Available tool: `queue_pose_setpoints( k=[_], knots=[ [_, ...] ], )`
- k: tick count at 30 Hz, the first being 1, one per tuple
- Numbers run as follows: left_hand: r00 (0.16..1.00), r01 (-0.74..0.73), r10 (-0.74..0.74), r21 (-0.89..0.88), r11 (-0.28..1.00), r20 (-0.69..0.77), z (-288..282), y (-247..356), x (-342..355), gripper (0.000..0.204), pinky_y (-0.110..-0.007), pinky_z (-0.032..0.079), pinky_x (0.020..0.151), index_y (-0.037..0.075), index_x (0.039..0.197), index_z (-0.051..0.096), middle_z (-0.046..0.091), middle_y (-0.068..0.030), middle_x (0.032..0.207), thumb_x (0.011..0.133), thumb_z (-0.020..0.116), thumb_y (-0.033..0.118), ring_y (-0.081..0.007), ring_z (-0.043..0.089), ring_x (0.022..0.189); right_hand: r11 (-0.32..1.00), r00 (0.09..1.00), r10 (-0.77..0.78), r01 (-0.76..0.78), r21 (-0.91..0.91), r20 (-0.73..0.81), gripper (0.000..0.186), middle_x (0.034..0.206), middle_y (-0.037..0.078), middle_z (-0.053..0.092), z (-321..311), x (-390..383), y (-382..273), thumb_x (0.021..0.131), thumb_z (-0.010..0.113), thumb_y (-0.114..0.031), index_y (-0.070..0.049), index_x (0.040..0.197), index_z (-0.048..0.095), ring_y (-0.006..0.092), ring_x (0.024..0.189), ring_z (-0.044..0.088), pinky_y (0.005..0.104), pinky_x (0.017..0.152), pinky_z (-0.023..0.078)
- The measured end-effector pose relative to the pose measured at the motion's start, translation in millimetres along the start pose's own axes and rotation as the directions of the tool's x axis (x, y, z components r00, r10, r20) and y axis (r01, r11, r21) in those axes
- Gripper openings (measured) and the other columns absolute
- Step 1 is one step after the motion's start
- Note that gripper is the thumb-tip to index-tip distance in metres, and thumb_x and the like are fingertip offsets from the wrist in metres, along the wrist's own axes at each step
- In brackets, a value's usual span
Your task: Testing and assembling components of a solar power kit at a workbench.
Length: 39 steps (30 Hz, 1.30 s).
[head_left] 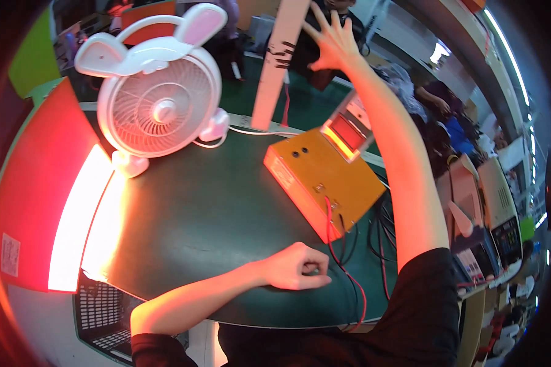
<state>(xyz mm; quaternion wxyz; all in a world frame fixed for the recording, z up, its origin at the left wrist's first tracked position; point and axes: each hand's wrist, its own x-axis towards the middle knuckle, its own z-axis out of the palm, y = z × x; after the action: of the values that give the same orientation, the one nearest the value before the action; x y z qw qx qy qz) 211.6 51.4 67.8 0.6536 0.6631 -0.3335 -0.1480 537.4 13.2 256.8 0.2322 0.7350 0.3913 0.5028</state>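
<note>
My left hand (297,267) rests on the green tabletop (226,189) near its front edge. Its fingers are curled in loosely, and nothing shows in them. Just beyond it stands an orange box (333,183) with two dark round sockets on top and red and black leads (349,278) running from its near side. My right hand (335,43) is raised over the far side, fingers spread wide and holding nothing, beside an upright pale post (278,67). Below my right forearm, a small meter with a glowing red display (347,133) sits against the box's far edge.
A white rabbit-eared fan (162,110) stands at the back left. A red panel (33,202) with a bright glowing strip is at the left, above a black plastic basket (101,312). Bench instruments (499,208) stand at the right; people sit beyond the table.
</note>
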Motion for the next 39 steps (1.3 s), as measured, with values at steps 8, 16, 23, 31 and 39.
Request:
queue_pose_setpoints(
  k=[8,16,23,31,39],
  knots=[
    [1.000,0.016,-0.015,-0.012,1.000,0.002,-1,2,5,0.015,-0.028,0.020,0.044,0.002,0.068,0.053,0.024,0.0025,0.045,0.077,0.061,0.012,-0.0071,0.022,0.043,0.924,0.982,-0.074,0.003,0.382,0.171,0.084,0.134,0.015,0.030,42,-10,-64,0.049,0.072,-0.055,-0.014,0.119,0.051,0.0348,0.122,0.029,0.0594,0.094,0.026],
    [0.997,0.065,-0.064,0.042,0.997,-0.033,-6,8,2,0.019,-0.027,0.020,0.044,0.003,0.067,0.055,0.024,0.0038,0.047,0.077,0.062,0.018,-0.0067,0.023,0.046,0.930,0.787,-0.188,-0.050,0.363,0.588,0.062,0.142,0.023,0.018,-38,-28,-63,0.073,0.060,-0.045,-0.018,0.127,0.046,0.0378,0.131,0.018,0.0621,0.100,0.017],
    [0.999,0.049,-0.045,0.115,0.992,-0.030,2,8,3,0.010,-0.026,0.020,0.044,0.002,0.070,0.057,0.023,0.0055,0.046,0.077,0.061,0.008,-0.0046,0.021,0.044,0.787,0.601,-0.429,-0.118,0.605,0.675,0.065,0.144,0.021,0.015,-127,-96,-76,0.080,0.055,-0.044,-0.015,0.134,0.035,0.0360,0.131,0.020,0.0501,0.106,0.017],
    [0.991,0.018,-0.012,0.043,0.999,-0.134,6,-6,6,0.013,-0.022,0.031,0.049,0.002,0.074,0.059,0.045,0.0038,0.058,0.078,0.061,0.014,-0.0034,0.038,0.055,0.541,0.951,-0.224,-0.063,0.839,0.215,0.050,0.140,0.019,0.026,-248,-185,-80,0.074,0.066,-0.025,-0.010,0.119,0.051,0.0382,0.108,0.047,0.0411,0.099,0.032],
    [0.965,0.092,-0.035,0.212,0.973,-0.259,2,-10,5,0.016,-0.024,0.027,0.044,0.001,0.068,0.057,0.041,0.0039,0.049,0.076,0.062,0.013,-0.0036,0.034,0.047,0.236,0.833,0.393,-0.501,0.832,0.390,0.048,0.133,0.022,0.036,-340,-306,-103,0.066,0.069,-0.009,-0.003,0.111,0.056,0.0331,0.109,0.051,0.0398,0.088,0.043]
  ],
)
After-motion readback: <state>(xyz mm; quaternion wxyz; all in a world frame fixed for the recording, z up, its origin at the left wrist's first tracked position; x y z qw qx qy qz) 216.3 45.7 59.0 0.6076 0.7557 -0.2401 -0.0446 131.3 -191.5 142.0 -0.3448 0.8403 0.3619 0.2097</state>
